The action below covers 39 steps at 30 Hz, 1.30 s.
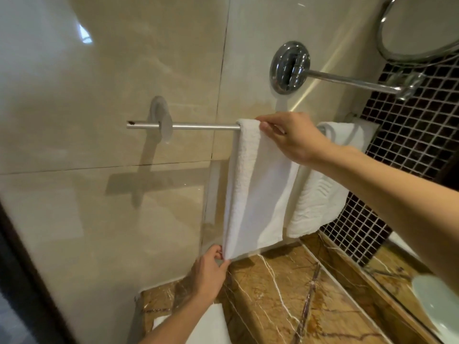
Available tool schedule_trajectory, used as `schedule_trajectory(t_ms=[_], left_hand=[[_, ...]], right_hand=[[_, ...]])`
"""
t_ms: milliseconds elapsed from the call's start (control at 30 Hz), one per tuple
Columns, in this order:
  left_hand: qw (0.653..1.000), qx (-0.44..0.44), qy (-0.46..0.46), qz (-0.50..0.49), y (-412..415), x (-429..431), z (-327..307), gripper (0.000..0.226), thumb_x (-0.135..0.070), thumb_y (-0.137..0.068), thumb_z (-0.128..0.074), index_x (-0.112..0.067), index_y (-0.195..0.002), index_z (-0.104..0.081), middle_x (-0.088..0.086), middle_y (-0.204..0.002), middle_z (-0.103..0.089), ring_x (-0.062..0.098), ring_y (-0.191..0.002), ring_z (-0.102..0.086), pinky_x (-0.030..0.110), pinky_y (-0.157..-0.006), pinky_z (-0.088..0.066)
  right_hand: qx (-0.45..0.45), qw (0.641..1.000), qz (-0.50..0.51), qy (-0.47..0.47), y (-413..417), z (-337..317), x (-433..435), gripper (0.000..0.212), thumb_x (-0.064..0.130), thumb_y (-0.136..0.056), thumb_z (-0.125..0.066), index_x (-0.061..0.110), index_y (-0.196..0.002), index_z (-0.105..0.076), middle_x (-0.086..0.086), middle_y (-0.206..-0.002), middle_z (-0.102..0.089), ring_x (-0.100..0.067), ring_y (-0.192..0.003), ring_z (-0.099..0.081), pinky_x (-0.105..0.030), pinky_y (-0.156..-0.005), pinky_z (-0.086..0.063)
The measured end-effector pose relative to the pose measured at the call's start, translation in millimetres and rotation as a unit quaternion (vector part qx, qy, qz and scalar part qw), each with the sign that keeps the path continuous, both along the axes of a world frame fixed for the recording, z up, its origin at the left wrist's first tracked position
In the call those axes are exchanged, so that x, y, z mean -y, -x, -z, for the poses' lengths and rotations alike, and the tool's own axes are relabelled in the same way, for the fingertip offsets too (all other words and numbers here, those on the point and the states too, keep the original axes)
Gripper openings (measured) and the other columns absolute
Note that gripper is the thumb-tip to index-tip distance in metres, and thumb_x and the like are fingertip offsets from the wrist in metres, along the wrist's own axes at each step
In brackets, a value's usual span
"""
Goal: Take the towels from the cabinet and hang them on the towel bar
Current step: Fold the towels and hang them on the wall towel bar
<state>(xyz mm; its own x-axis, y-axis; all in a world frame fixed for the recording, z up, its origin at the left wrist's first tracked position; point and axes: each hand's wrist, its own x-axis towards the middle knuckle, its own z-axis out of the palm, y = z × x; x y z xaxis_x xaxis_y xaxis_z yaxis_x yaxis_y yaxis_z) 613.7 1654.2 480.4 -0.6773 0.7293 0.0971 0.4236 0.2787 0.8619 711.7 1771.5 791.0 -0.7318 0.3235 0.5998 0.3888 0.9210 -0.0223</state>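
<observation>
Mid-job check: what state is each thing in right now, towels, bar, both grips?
held towel: draped over the bar, hanging folded.
far towel: draped over the bar, hanging, untouched.
bar: carries both towels, one end bare.
left grip: pinches the held towel's bottom corner.
right grip: pinches the held towel's top at the bar.
mirror: out on its extended arm.

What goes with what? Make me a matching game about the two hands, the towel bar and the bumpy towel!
1. left hand
2. right hand
3. towel bar
4. bumpy towel

A. silver, on the wall
B. pinches the bottom corner of the smooth towel
C. hangs at the bar's right end
D. holds the top of the smooth towel

Pairs: 1-B, 2-D, 3-A, 4-C
</observation>
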Motion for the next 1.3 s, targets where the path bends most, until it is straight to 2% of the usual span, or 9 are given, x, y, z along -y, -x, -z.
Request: schedule_trajectory(t_ms=[200,400,533,633,833,967,1100,1200,1300], left_hand=[[1.000,-0.001,0.007,0.005,-4.7,-18.2,-3.9,0.014,-0.019,-0.080,-0.074,-0.023,-0.088,-0.063,-0.013,-0.082,-0.063,0.011,-0.076,-0.059,0.023,-0.061,-0.040],[1.000,-0.006,0.013,0.019,-14.1,-34.8,-5.1,0.017,-0.020,-0.081,-0.073,-0.027,-0.084,-0.058,-0.015,-0.082,-0.062,0.009,-0.073,-0.059,0.017,-0.056,-0.038],[1.000,-0.001,0.009,0.020,-19.1,-45.1,-1.3,0.017,-0.021,-0.080,-0.073,-0.028,-0.084,-0.059,-0.017,-0.083,-0.063,0.011,-0.069,-0.063,0.028,-0.061,-0.050],[1.000,-0.013,0.005,0.012,-21.5,-48.9,-0.6,0.015,-0.021,-0.080,-0.073,-0.027,-0.085,-0.060,-0.016,-0.082,-0.063,0.010,-0.075,-0.061,0.028,-0.065,-0.050],[1.000,-0.004,0.002,0.010,-18.7,-50.1,-0.4,0.020,-0.020,-0.082,-0.072,-0.031,-0.086,-0.056,-0.018,-0.083,-0.060,0.012,-0.068,-0.063,0.029,-0.061,-0.050],[1.000,-0.007,0.003,0.007,-16.4,-48.5,-0.6,0.022,-0.019,-0.081,-0.072,-0.031,-0.087,-0.054,-0.016,-0.083,-0.061,0.012,-0.074,-0.061,0.030,-0.067,-0.051],[0.999,0.035,-0.011,0.018,-16.7,-48.1,-0.3,0.027,-0.019,-0.079,-0.074,-0.035,-0.088,-0.055,-0.019,-0.088,-0.062,0.014,-0.068,-0.067,0.040,-0.065,-0.057],[0.999,0.036,-0.014,0.035,-18.0,-47.4,-3.3,0.026,-0.020,-0.080,-0.074,-0.032,-0.095,-0.057,-0.016,-0.094,-0.064,0.012,-0.071,-0.067,0.036,-0.066,-0.058],[0.998,0.042,-0.021,0.035,-18.5,-47.6,-5.0,0.028,-0.023,-0.080,-0.075,-0.026,-0.104,-0.061,-0.013,-0.100,-0.066,0.009,-0.080,-0.066,0.029,-0.071,-0.057]], right_hand=[[-0.004,1.000,0.015,0.014,-12.7,1.8,-14.6,0.029,0.030,-0.099,-0.044,0.015,-0.105,-0.068,-0.011,-0.084,-0.067,-0.030,-0.082,-0.059,-0.039,-0.072,-0.047],[-0.003,0.999,0.035,0.006,-23.7,2.5,-27.3,0.030,0.030,-0.100,-0.044,0.019,-0.119,-0.065,-0.010,-0.109,-0.069,-0.031,-0.101,-0.059,-0.032,-0.076,-0.041],[0.003,0.999,0.029,0.018,-29.2,0.7,-34.7,0.030,0.029,-0.099,-0.045,0.017,-0.118,-0.066,-0.013,-0.108,-0.070,-0.034,-0.100,-0.061,-0.041,-0.084,-0.047],[0.006,0.999,0.031,0.017,-31.4,0.3,-36.4,0.030,0.029,-0.099,-0.044,0.016,-0.115,-0.067,-0.013,-0.106,-0.070,-0.035,-0.097,-0.061,-0.044,-0.083,-0.047],[-0.006,0.999,0.040,0.035,-31.9,0.8,-34.5,0.030,0.028,-0.099,-0.045,0.015,-0.114,-0.067,-0.014,-0.108,-0.070,-0.033,-0.101,-0.061,-0.043,-0.085,-0.047],[-0.005,0.997,0.047,0.068,-31.2,-0.9,-30.6,0.031,0.030,-0.099,-0.046,0.019,-0.120,-0.066,-0.006,-0.116,-0.069,-0.027,-0.109,-0.060,-0.042,-0.092,-0.047],[-0.003,0.994,0.059,0.091,-30.0,-3.1,-26.7,0.033,0.030,-0.099,-0.046,0.020,-0.126,-0.062,-0.001,-0.124,-0.066,-0.022,-0.117,-0.057,-0.032,-0.095,-0.044],[-0.001,0.993,0.083,0.081,-28.6,-1.5,-22.1,0.037,0.031,-0.100,-0.044,0.020,-0.132,-0.057,0.002,-0.133,-0.059,-0.019,-0.124,-0.052,-0.020,-0.086,-0.034],[0.000,0.996,0.072,0.060,-29.5,2.8,-13.2,0.034,0.024,-0.099,-0.043,0.006,-0.124,-0.058,-0.012,-0.126,-0.061,-0.030,-0.117,-0.054,-0.029,-0.090,-0.041]])
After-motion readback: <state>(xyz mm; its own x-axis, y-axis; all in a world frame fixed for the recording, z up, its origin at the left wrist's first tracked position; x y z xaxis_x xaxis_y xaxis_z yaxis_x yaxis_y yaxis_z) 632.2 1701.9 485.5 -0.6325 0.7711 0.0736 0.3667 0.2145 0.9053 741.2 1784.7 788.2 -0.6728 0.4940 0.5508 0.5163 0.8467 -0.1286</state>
